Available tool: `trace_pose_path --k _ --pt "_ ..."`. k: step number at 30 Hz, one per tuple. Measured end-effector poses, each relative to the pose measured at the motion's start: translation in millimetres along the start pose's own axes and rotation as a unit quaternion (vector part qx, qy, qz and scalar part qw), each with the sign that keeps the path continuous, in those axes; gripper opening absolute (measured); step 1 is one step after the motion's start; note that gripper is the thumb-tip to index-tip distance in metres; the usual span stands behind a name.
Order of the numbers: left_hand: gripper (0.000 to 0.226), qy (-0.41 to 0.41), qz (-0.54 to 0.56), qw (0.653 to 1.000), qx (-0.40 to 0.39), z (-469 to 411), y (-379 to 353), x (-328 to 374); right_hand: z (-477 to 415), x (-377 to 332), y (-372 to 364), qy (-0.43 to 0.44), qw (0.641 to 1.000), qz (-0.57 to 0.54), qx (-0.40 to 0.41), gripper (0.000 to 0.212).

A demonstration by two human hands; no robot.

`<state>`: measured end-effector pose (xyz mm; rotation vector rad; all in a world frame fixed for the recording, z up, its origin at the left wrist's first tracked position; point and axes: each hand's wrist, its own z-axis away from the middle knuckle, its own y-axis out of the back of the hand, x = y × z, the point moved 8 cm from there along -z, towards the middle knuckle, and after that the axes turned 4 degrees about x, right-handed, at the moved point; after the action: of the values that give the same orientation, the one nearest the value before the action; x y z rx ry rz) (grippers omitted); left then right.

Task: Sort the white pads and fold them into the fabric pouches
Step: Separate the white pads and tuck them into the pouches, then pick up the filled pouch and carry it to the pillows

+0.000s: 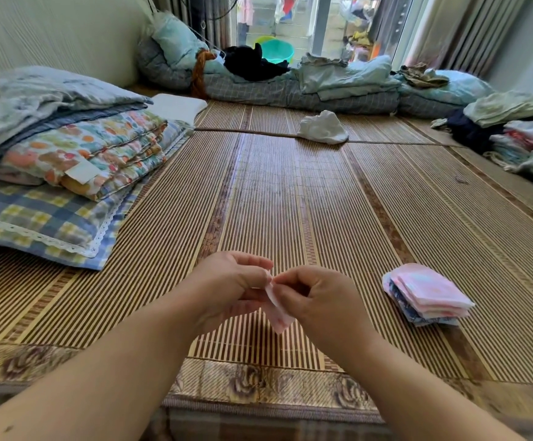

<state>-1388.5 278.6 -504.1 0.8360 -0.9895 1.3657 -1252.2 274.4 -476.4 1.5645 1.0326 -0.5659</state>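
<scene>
1. Pouch [276, 313] — a small pink fabric piece — sits between both hands, held above the mat [290, 202] near its front edge.
2. Left hand [233, 288] has its fingers curled and pinches the pouch's upper edge from the left side.
3. Right hand [319, 297] is also curled, its fingertips pinching the same upper edge from the right, so the two hands meet at the top of the pouch.
4. Lower corner of the pouch hangs down below the hands; whether a white pad is inside cannot be told.
5. Stack [427, 297] of folded pouches, pink on top with blue patterned ones beneath, lies on the mat to the right of the right hand, apart from it.
6. White cloth [322, 127] lies crumpled farther back on the mat, at the seam where two mats join.
7. Plaid pillow [36, 224] with a lace trim rests on the left of the mat, with folded quilts [77, 148] piled on it — one printed with coloured dots.
8. Folded clothes [519, 135] are piled at the right edge.
9. Rolled bedding [322, 87] lies across the far end, with a black garment [252, 63] on it and a green basin [276, 50] behind.
</scene>
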Motion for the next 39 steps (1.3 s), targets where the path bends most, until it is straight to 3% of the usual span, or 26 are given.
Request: trace_pose_path --k 6,9,10,12,15,17,18,21,23,25,35,37,39 --pt "0.015 -0.006 0.004 1.0 0.005 -1.9 -1.9 1.2 4.7 0.6 2.4 0.018 0.999 -0.034 -0.012 0.008" --pt "0.014 0.001 0.071 0.997 -0.01 -2.4 -8.0 4.5 10.5 5.8 2.4 -0.003 0.998 -0.049 -0.042 0.04" --pt "0.013 0.0 0.093 0.996 -0.014 -2.3 -11.3 6.2 11.5 8.1 5.3 -0.006 0.999 -0.036 -0.036 0.039" --pt "0.013 -0.016 0.117 0.993 -0.015 -1.0 -20.8 11.0 10.2 8.9 18.5 0.001 1.0 -0.024 0.007 0.018" --pt "0.049 -0.07 0.126 0.989 -0.02 3.2 -41.1 18.4 2.6 23.7 60.5 -0.032 0.993 -0.043 0.101 0.019" --pt "0.071 -0.091 0.072 0.993 -0.021 5.1 -59.5 16.8 -2.6 41.9 105.4 -0.081 0.981 -0.07 0.164 0.019" --pt "0.07 -0.094 0.033 0.995 -0.024 5.5 -70.5 13.5 -4.5 53.3 129.2 -0.104 0.975 -0.062 0.187 0.018" --pt "0.041 -0.084 -0.096 0.991 -0.038 -0.4 -107.3 -1.6 -6.3 97.0 189.8 -0.177 0.958 -0.004 0.225 0.002" --pt "0.039 -0.068 -0.184 0.98 -0.043 -14.4 -132.6 -10.0 -8.1 127.9 210.3 -0.226 0.948 0.055 0.218 0.023" --pt "0.049 -0.044 -0.229 0.972 -0.036 -30.2 -154.3 -14.3 -10.9 147.4 208.4 -0.256 0.944 0.079 0.192 0.03" --pt "0.041 0.067 -0.273 0.96 -0.003 -89.0 -211.5 -31.3 -20.4 178.7 182.4 -0.283 0.93 0.11 0.205 0.029" --pt "0.041 0.072 -0.288 0.955 0.005 -93.2 -214.7 -31.4 -16.6 184.5 182.0 -0.309 0.922 0.129 0.194 0.036" --pt "0.04 0.075 -0.298 0.952 0.008 -96.0 -217.4 -30.6 -9.8 194.8 184.9 -0.376 0.906 0.143 0.13 0.052"
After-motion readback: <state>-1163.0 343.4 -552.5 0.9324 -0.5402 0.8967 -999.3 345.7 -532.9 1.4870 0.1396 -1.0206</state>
